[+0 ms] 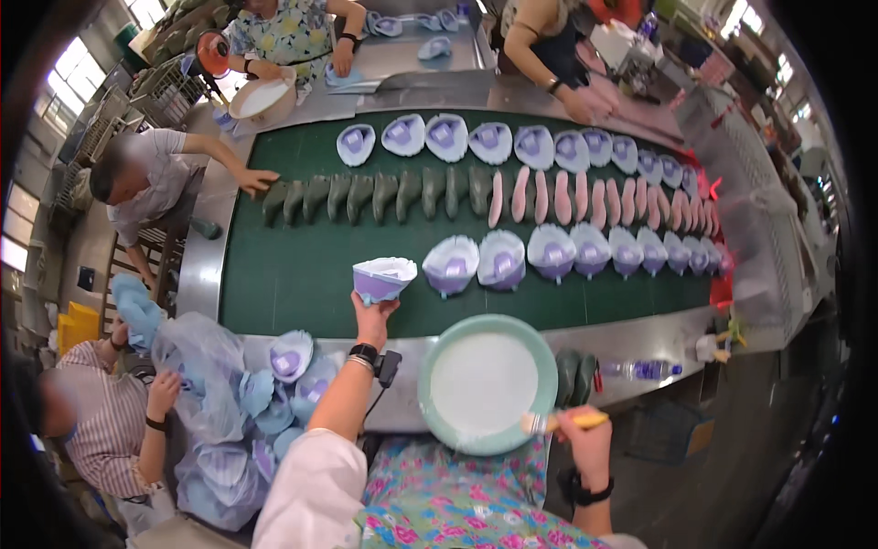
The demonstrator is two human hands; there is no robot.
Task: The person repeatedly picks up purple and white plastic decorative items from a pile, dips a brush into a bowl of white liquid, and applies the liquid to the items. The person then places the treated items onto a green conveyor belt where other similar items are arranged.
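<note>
My left hand is closed round the underside of a purple shoe upper with a pale, ruffled edge, held up over the green belt. In my right hand is a paintbrush with a yellow handle; its bristles are at the lower right rim of a pale green basin. White liquid lies in that basin, in front of my flowered apron. Right of the held upper, a row of similar uppers runs along the near side of the belt.
Dark green shoe lasts and pink-faced ones line the belt's middle, with more uppers beyond. At left, bagged uppers lie beside a co-worker. A bottle lies on the metal ledge. Other people work at the far and left sides.
</note>
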